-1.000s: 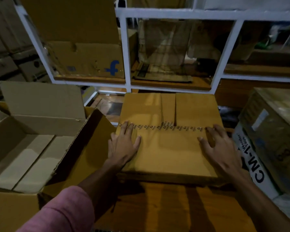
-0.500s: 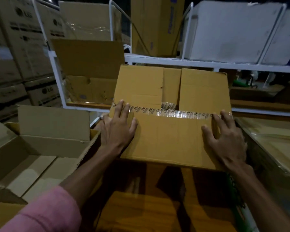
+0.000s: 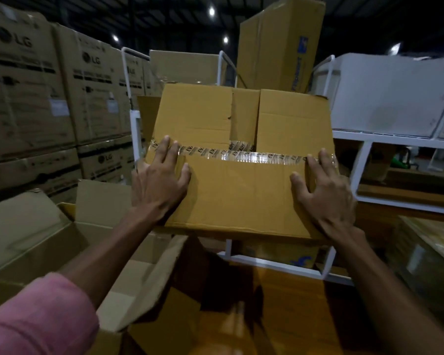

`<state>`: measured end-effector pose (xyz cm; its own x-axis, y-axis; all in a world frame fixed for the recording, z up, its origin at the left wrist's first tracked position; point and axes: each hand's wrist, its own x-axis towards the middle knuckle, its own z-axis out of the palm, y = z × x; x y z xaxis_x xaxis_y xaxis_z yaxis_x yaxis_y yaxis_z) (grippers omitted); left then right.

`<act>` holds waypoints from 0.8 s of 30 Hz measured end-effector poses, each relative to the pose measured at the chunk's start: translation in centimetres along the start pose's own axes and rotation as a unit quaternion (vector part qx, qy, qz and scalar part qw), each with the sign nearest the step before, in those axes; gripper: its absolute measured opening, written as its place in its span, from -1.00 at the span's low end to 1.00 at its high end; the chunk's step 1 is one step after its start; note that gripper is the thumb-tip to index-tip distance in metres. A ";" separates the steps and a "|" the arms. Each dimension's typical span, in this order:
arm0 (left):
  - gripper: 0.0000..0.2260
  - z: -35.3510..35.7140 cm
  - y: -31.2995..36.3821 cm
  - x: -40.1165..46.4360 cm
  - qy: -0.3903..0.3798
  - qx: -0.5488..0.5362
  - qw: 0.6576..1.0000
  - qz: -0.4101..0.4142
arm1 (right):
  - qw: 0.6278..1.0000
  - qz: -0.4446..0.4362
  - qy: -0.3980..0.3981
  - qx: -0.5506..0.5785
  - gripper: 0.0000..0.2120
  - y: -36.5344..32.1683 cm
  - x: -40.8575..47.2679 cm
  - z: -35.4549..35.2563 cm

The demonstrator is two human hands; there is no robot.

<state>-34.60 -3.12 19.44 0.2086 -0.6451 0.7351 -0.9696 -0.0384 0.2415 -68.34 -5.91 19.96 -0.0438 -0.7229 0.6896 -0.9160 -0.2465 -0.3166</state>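
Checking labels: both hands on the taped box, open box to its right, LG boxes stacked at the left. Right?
No. The open box lies to the left of the taped box, not its right; the head view shows it. Both hands, left hand and right hand, are on the taped box, and the LG boxes are stacked at the left.

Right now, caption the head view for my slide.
Left hand and right hand carry a taped cardboard box before a white rack.
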 end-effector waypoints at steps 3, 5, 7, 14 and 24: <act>-0.36 -1.9 -5.2 1.6 0.008 -0.002 1.000 -0.009 | 1.000 0.004 0.002 0.015 -0.26 -5.8 0.1 1.2; -0.37 -3.1 -9.3 2.8 0.006 0.004 1.000 -0.006 | 1.000 0.004 0.003 0.021 -0.30 -9.9 -0.1 2.6; -0.38 -4.2 -13.9 3.9 -0.005 0.013 1.000 -0.011 | 1.000 0.007 -0.003 0.022 -0.35 -14.5 -0.6 4.3; -0.44 -6.4 -30.7 5.5 -0.064 0.004 0.998 -0.017 | 0.996 0.027 -0.080 0.028 -0.38 -29.7 -4.0 11.0; -0.46 -2.8 -44.7 2.7 -0.227 -0.010 0.974 -0.024 | 0.966 0.070 -0.248 -0.008 -0.38 -38.9 -10.8 18.8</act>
<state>9.63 -1.01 12.43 0.1709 -0.9139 0.3683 -0.9568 -0.0646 0.2836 -24.71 -0.69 12.61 0.0253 -0.9698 0.2427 -0.9213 -0.1169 -0.3708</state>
